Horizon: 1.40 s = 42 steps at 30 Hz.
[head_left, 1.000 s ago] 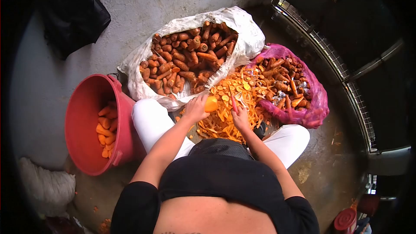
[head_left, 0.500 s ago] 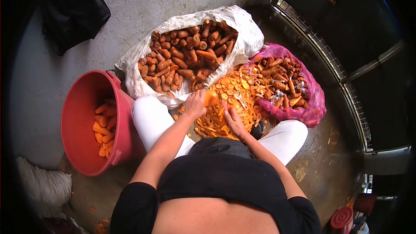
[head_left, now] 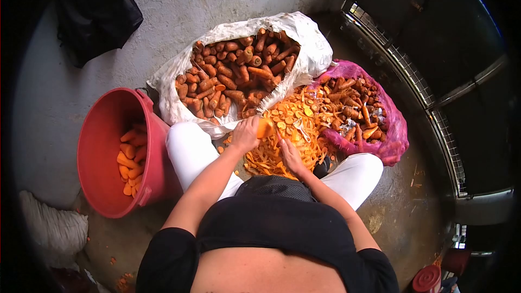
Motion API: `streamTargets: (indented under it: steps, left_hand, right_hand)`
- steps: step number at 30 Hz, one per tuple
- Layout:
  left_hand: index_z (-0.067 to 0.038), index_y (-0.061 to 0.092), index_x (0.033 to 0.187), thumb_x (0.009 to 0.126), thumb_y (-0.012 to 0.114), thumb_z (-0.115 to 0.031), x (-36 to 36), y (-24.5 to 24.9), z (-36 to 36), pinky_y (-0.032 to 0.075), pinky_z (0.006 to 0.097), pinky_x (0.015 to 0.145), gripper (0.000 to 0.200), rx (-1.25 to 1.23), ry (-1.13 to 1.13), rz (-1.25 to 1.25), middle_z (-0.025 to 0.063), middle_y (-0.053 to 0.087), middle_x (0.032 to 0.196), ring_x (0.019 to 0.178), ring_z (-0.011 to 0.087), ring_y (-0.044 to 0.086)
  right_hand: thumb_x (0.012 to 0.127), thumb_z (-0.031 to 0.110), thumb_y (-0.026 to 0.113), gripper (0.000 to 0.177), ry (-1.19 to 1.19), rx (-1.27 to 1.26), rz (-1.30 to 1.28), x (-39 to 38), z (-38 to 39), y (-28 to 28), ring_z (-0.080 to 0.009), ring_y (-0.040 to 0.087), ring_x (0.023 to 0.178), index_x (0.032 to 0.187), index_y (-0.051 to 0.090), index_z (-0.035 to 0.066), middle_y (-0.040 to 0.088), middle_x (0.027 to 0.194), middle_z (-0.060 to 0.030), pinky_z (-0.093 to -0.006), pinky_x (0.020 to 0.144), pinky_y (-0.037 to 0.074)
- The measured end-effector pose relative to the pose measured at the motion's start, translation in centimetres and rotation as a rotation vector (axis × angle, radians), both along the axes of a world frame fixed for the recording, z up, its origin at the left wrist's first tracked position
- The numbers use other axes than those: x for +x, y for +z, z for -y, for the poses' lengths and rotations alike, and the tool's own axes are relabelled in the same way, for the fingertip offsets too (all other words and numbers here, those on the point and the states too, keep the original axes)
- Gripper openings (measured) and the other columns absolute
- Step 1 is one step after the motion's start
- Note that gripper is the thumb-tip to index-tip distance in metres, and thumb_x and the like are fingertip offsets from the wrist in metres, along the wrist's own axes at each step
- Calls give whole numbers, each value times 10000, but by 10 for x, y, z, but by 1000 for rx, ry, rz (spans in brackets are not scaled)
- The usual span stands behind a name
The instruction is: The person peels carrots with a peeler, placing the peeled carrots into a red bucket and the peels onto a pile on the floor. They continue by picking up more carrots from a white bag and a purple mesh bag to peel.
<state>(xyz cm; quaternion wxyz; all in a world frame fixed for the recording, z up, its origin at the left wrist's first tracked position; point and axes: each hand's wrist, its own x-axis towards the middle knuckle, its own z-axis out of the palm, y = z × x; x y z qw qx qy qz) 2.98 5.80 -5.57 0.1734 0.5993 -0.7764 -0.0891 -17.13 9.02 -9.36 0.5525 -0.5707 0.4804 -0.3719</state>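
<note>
My left hand (head_left: pixel 247 134) is closed round a peeled, bright orange carrot (head_left: pixel 265 128), held over a heap of carrot peelings (head_left: pixel 298 122). Just right of it, my right hand (head_left: pixel 291 155) grips a slim pinkish tool (head_left: pixel 279 134) close to the carrot. Its working end is too small to make out. Peel strips and round cut-off carrot ends make up the heap between my knees. Beyond my hands, a white sack (head_left: pixel 309 40) lies open, full of unpeeled carrots (head_left: pixel 228 70).
A red tub (head_left: pixel 89 152) on the left holds peeled carrots (head_left: pixel 130 154). On the right, a pink mesh sack (head_left: pixel 399 130) contains darker carrots and scraps. A wall rises behind, with a black bag (head_left: pixel 97 16) on it. Dark panels (head_left: pixel 429 27) line the right side.
The whole view has shifted slightly. Both hands keep nearly the same place, with the carrot and the pinkish tool still held close together.
</note>
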Motion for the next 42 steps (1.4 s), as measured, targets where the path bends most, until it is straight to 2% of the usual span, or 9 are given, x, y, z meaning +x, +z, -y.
streamTargets:
  steps: [11, 14, 20, 32, 42]
  left_hand:
    - [-27, 436, 1203, 593, 784, -99, -2, -7, 1, 446, 411, 869, 706, -39, 11, -23, 154, 555, 1096, 1036, 328, 563]
    - [-29, 436, 1208, 594, 778, -95, -3, -5, 0, 444, 409, 869, 706, -28, 14, -31, 151, 554, 1094, 1032, 328, 563]
    - [-33, 437, 1209, 608, 759, -96, -4, -4, 0, 448, 409, 854, 685, -39, 20, -25, 147, 553, 1071, 1004, 328, 570]
    - [-40, 441, 1217, 599, 808, -148, -4, -8, 2, 447, 398, 847, 726, -48, 31, 16, 132, 549, 1067, 984, 314, 577]
    - [-37, 461, 1206, 583, 799, -152, -4, -6, 2, 441, 355, 839, 718, -203, -14, 75, 97, 542, 1023, 956, 263, 570]
  right_hand:
    - [1027, 379, 358, 387, 10, 11, -94, 3, -3, 15, -108, 381, 591, 891, 474, 35, 390, 679, -3, -272, 563, 366]
    - [1016, 358, 385, 355, 18, 3, -152, 1, -1, 6, -222, 502, 619, 938, 475, 23, 490, 703, -116, -351, 602, 422]
    - [1017, 364, 369, 373, 17, -41, -177, 0, 2, -5, -290, 510, 669, 934, 476, 17, 497, 724, -155, -393, 662, 433]
    - [1017, 398, 357, 414, 27, 34, -129, 1, 1, -1, -246, 519, 691, 930, 489, 15, 508, 745, -131, -370, 668, 438]
    - [1018, 423, 330, 438, 42, 31, -185, 1, 0, 11, -272, 518, 707, 962, 476, 14, 499, 757, -152, -384, 695, 440]
